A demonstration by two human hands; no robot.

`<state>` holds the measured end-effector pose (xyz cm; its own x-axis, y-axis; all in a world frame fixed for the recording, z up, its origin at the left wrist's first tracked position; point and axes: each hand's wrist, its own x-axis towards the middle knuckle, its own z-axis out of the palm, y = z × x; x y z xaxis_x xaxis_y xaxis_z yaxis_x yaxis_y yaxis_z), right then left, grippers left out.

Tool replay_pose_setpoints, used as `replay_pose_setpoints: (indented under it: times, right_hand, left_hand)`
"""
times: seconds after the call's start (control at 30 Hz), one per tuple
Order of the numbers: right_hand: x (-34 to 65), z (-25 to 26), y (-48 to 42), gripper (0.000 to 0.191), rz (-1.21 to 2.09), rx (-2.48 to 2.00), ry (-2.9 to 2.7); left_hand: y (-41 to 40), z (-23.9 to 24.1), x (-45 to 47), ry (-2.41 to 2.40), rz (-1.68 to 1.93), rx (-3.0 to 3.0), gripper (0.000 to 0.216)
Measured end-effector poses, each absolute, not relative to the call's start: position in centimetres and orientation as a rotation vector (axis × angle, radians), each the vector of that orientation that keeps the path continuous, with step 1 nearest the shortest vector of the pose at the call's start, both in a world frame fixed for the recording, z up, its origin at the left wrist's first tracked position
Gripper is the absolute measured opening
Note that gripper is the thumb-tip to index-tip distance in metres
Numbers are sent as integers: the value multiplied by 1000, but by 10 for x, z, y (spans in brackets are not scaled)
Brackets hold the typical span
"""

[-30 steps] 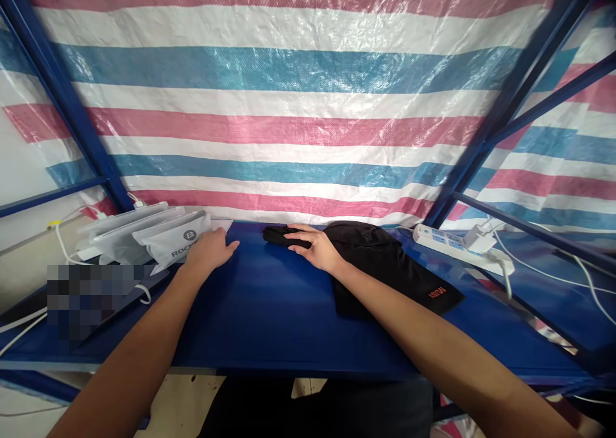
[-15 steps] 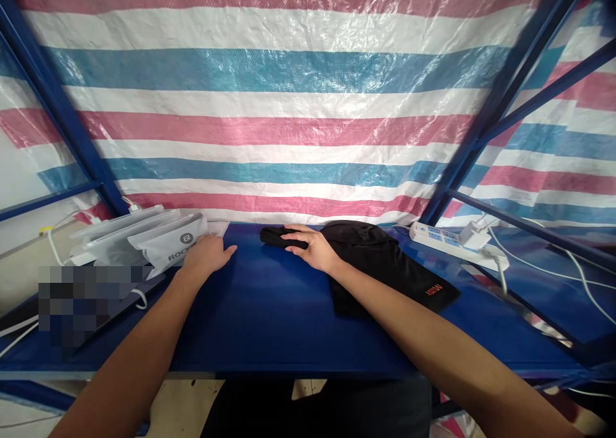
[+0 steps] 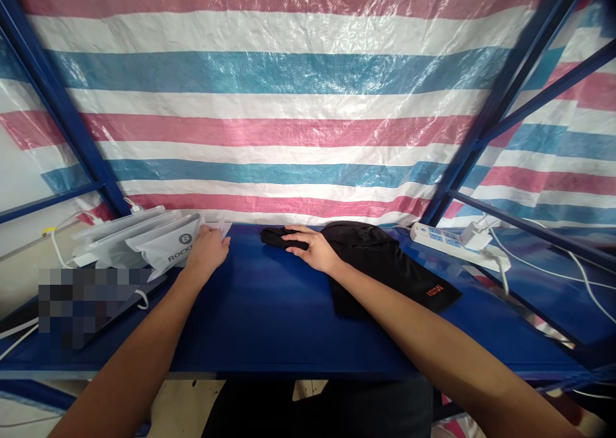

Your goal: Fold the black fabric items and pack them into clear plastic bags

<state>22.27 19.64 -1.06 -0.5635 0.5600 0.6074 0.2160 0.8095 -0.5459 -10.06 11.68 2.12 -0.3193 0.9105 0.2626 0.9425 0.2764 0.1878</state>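
My left hand (image 3: 210, 251) is closed at the right end of a frosted plastic bag (image 3: 166, 244) with "ROCK…" lettering. Its fingertips are partly hidden, and a bit of clear plastic shows beyond them. Farther right, a small rolled black cloth (image 3: 276, 237) lies near the back of the blue tabletop (image 3: 269, 322). My right hand (image 3: 310, 245) grips it from the right, fingers over the top and thumb on the near side. Under and behind my right forearm a black garment (image 3: 359, 290) with orange lettering is spread out.
Several similar bags (image 3: 125, 223) stand at the left, behind a dark, pixelated flat object (image 3: 110, 303) and a white cable. A white power strip (image 3: 457, 247) with plugs sits at the back right. Blue frame posts (image 3: 462, 136) and striped plastic sheeting (image 3: 289, 130) enclose the table.
My left hand has shifted slightly left and back, and its thumb has drawn in against the fingers at the bag's end. My right hand and the black cloth have stayed put.
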Motion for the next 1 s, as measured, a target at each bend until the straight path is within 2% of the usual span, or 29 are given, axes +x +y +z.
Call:
replay_pose_setpoints:
  times: [0.2, 0.33, 0.47, 0.6, 0.8, 0.9, 1.0]
  right_hand:
    - [223, -11, 196, 37, 537, -579, -2153]
    - [221, -10, 196, 35, 565, -595, -2082]
    - [219, 1, 190, 32, 494, -651, -1897]
    - [216, 18, 170, 32, 380, -576, -1785]
    - [208, 20, 148, 38, 278, -317, -2091]
    - [207, 13, 148, 46, 92, -417, -2252]
    - [203, 10, 147, 49, -54, -568, -2348]
  left_hand:
    - [115, 35, -91, -1974, -1310, -1973, 44]
    - [114, 32, -72, -1862, -1524, -2106, 34]
    - [117, 20, -60, -1918, -1482, -2050, 31]
    - [118, 14, -58, -1962, -1283, -1959, 47]
    - [112, 14, -54, -1816, -1172, -1983, 58]
    - [109, 14, -50, -1748, -1095, -2056, 63]
    - [109, 12, -42, -1647, -974, -2174, 77]
